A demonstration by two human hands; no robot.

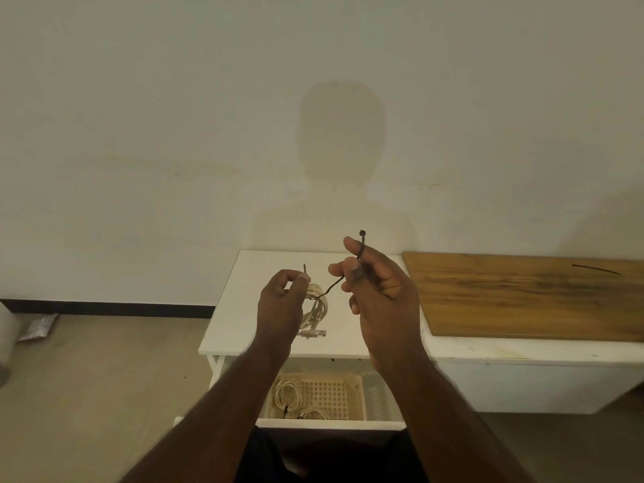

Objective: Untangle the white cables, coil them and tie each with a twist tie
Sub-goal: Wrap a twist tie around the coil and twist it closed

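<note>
A coiled white cable (319, 305) hangs in the air above the small white table (237, 308), its plug end dangling just above the table top. A black tie (331, 289) passes through the coil. My left hand (280, 303) pinches the tie's pointed end, which sticks up above the fingers. My right hand (378, 291) pinches the other part, and the tie's head end pokes up past the index finger. Both hands are raised over the table, about a hand's width apart.
Below the table top a pale lattice basket (334, 392) holds two coiled white cables (289, 395), each with a dark tie. A wooden board (522, 301) lies on a white bench to the right, with one loose black tie (596, 269) on it. Bare floor lies left.
</note>
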